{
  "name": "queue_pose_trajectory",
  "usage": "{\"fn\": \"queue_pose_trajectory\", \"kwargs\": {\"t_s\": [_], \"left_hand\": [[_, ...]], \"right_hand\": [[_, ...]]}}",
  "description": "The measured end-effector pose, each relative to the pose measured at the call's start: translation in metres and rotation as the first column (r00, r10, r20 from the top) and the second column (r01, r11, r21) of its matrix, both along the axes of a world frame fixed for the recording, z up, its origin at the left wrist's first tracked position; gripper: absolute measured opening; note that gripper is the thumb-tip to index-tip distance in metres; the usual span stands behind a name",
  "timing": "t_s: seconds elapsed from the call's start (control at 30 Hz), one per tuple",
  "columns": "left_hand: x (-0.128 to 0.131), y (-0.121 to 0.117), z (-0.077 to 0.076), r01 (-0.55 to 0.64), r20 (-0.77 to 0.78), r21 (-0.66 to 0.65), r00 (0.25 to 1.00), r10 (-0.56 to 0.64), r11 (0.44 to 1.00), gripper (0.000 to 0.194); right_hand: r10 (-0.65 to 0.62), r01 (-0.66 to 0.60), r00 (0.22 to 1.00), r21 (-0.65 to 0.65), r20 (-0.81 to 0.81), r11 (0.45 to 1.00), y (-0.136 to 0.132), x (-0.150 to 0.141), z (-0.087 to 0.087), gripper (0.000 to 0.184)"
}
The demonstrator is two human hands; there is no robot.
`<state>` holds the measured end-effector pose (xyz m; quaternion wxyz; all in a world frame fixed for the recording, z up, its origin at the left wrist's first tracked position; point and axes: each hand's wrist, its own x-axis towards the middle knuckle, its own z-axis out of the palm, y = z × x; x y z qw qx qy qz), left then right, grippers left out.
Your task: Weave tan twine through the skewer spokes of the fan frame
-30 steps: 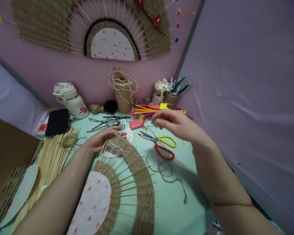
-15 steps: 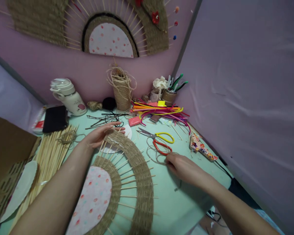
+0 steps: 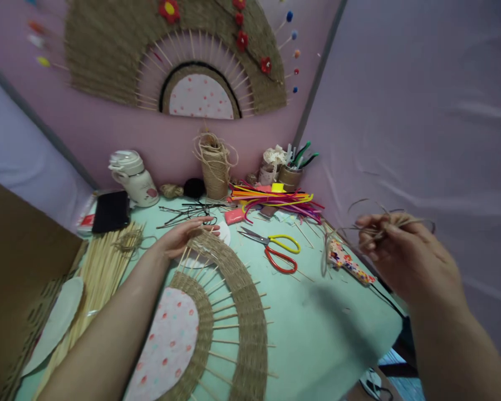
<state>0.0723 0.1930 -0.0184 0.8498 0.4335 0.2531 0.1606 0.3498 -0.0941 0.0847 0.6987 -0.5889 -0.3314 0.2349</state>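
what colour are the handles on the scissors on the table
One yellow handle and one red handle, best seen in the head view.

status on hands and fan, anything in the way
Left hand open at far end of tan woven semicircular fan. Right hand raised, gripping tan twine. Red-and-yellow-handled metal scissors beside fan, clear of hands.

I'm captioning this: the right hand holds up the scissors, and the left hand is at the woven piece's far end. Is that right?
No, the head view shows the right hand holding up tangled twine; the scissors lie on the table. The left hand is at the far end of the woven piece.
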Motion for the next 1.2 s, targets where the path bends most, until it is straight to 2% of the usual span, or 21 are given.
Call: {"fn": "queue_pose_trajectory", "kwargs": {"t_s": [0.07, 0.13, 0.23, 0.27, 0.37, 0.43, 0.47, 0.5, 0.57, 0.6, 0.63, 0.7, 0.77, 0.83, 0.9, 0.97, 1.03, 1.07, 1.1, 1.17, 1.2], "left_hand": [[0.0, 0.001, -0.004, 0.01, 0.027, -0.011, 1.0, -0.01, 1.0, 0.04], [0.0, 0.0, -0.006, 0.006, 0.036, -0.024, 0.999, -0.006, 1.0, 0.039], [0.001, -0.004, -0.006, -0.005, 0.022, -0.028, 1.0, 0.005, 1.0, 0.038], [0.002, -0.005, -0.006, -0.008, 0.016, -0.029, 1.0, 0.008, 1.0, 0.038], [0.002, -0.008, -0.006, -0.011, 0.003, -0.038, 1.0, 0.011, 0.999, 0.037], [0.002, -0.007, -0.008, -0.008, 0.007, -0.046, 1.0, 0.008, 0.999, 0.038], [0.002, -0.007, -0.009, -0.004, 0.011, -0.051, 1.0, 0.004, 0.999, 0.038], [0.002, -0.006, -0.011, 0.0, 0.018, -0.055, 1.0, 0.001, 0.998, 0.038], [0.002, -0.004, -0.016, 0.004, 0.029, -0.05, 1.0, -0.003, 0.999, 0.037], [0.002, -0.003, -0.019, 0.001, 0.034, -0.042, 0.999, 0.001, 0.999, 0.035], [0.003, -0.002, -0.022, -0.008, 0.039, -0.032, 0.999, 0.009, 0.999, 0.033], [0.003, -0.002, -0.025, -0.027, 0.053, -0.017, 0.998, 0.028, 0.999, 0.029], [0.004, -0.002, -0.026, -0.035, 0.066, -0.012, 0.997, 0.035, 0.999, 0.027], [0.003, -0.003, -0.025, -0.026, 0.064, -0.014, 0.998, 0.027, 1.0, 0.029], [0.003, -0.004, -0.021, -0.015, 0.052, -0.016, 0.999, 0.016, 1.0, 0.033], [0.002, -0.005, -0.018, -0.006, 0.039, -0.016, 0.999, 0.006, 1.0, 0.036], [0.002, -0.005, -0.015, -0.005, 0.019, -0.016, 1.0, 0.005, 1.0, 0.039], [0.002, -0.005, -0.014, -0.01, 0.009, -0.017, 1.0, 0.01, 1.0, 0.04], [0.002, -0.005, -0.014, -0.016, 0.003, -0.018, 1.0, 0.016, 1.0, 0.04], [0.001, -0.005, -0.014, -0.028, 0.007, -0.015, 1.0, 0.028, 0.999, 0.042], [0.001, -0.005, -0.014, -0.032, 0.011, -0.012, 0.999, 0.032, 0.999, 0.042]], "right_hand": [[0.109, -0.109, 0.994, -0.066, -0.006, 0.992, 0.011, -0.005, 0.008, 0.009], [0.235, -0.229, 0.971, -0.093, 0.053, 0.969, 0.033, -0.017, 0.019, 0.011], [0.344, -0.356, 0.912, 0.013, 0.225, 0.934, 0.087, -0.048, 0.037, 0.012], [0.339, -0.375, 0.896, 0.079, 0.287, 0.924, 0.11, -0.061, 0.044, 0.012], [0.213, -0.366, 0.865, 0.281, 0.454, 0.887, 0.192, -0.1, 0.058, 0.015], [0.131, -0.379, 0.814, 0.347, 0.566, 0.858, 0.248, -0.125, 0.06, 0.016], [0.102, -0.384, 0.775, 0.337, 0.624, 0.859, 0.274, -0.137, 0.058, 0.015], [0.087, -0.363, 0.729, 0.275, 0.679, 0.89, 0.298, -0.148, 0.054, 0.013], [0.189, -0.294, 0.565, -0.018, 0.803, 0.956, 0.337, -0.168, 0.04, 0.023], [0.307, -0.222, 0.483, -0.225, 0.82, 0.949, 0.351, -0.177, 0.03, 0.027], [0.391, -0.204, 0.445, -0.334, 0.806, 0.92, 0.362, -0.184, 0.02, 0.026], [0.539, -0.154, 0.378, -0.523, 0.753, 0.838, 0.375, -0.195, -0.001, 0.03], [0.592, -0.141, 0.328, -0.581, 0.737, 0.801, 0.375, -0.2, -0.018, 0.033], [0.597, -0.152, 0.274, -0.579, 0.754, 0.801, 0.365, -0.198, -0.028, 0.031], [0.594, -0.18, 0.217, -0.566, 0.775, 0.805, 0.346, -0.187, -0.031, 0.025], [0.624, -0.219, 0.144, -0.59, 0.768, 0.777, 0.326, -0.163, -0.029, 0.018], [0.719, -0.235, 0.036, -0.693, 0.694, 0.681, 0.308, -0.125, -0.024, 0.018], [0.754, -0.198, 0.04, -0.734, 0.656, 0.649, 0.303, -0.103, -0.021, 0.019], [0.753, -0.104, 0.087, -0.746, 0.652, 0.658, 0.3, -0.079, -0.019, 0.019], [0.631, 0.145, 0.274, -0.68, 0.726, 0.719, 0.302, -0.033, -0.017, 0.017], [0.593, 0.205, 0.315, -0.664, 0.741, 0.719, 0.308, -0.014, -0.018, 0.019]]}}
